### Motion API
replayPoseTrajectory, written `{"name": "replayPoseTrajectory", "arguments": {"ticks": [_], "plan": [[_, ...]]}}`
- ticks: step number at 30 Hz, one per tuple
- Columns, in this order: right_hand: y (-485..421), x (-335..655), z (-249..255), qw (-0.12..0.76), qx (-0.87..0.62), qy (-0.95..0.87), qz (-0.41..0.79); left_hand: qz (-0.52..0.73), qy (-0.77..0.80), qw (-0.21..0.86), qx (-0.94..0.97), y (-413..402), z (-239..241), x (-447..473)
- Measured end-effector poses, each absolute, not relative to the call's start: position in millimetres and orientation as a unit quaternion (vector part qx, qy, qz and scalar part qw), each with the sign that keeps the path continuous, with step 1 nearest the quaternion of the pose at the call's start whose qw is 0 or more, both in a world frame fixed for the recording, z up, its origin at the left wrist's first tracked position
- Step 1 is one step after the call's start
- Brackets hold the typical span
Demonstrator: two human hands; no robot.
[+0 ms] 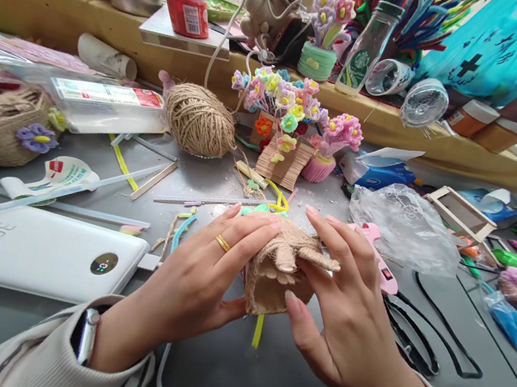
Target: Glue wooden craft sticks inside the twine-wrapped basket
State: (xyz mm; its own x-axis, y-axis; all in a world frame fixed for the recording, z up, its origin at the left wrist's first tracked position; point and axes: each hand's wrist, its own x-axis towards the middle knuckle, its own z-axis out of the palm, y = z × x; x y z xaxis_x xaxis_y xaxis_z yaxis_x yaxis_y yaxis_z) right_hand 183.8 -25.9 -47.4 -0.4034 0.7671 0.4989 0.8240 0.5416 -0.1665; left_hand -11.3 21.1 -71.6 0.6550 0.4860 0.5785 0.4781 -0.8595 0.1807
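Head view: the box (pixel 265 296) was grasped between left hand (pixel 206 261) and right hand (pixel 344 302), its open side turned near.

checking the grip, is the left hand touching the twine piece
Touching: in the head view, the left hand has its fingers laid over the twine piece from above.

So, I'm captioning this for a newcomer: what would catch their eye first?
Probably the small twine-wrapped piece, held between the left hand and right hand at front centre. Behind it, a pastel flower bunch sits right of a big twine ball. At the upper right, a bright blue plastic bag stands out beside vivid pipe cleaners.
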Motion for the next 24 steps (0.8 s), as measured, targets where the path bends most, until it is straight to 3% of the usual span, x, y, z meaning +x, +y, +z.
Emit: {"name": "replayPoseTrajectory", "arguments": {"ticks": [24], "plan": [[-22.5, 177.2, -48.4, 0.254, -0.508, -0.822, -0.043, 0.31, 0.275, 0.004, 0.91, 20.8, -68.7, -10.7]]}}
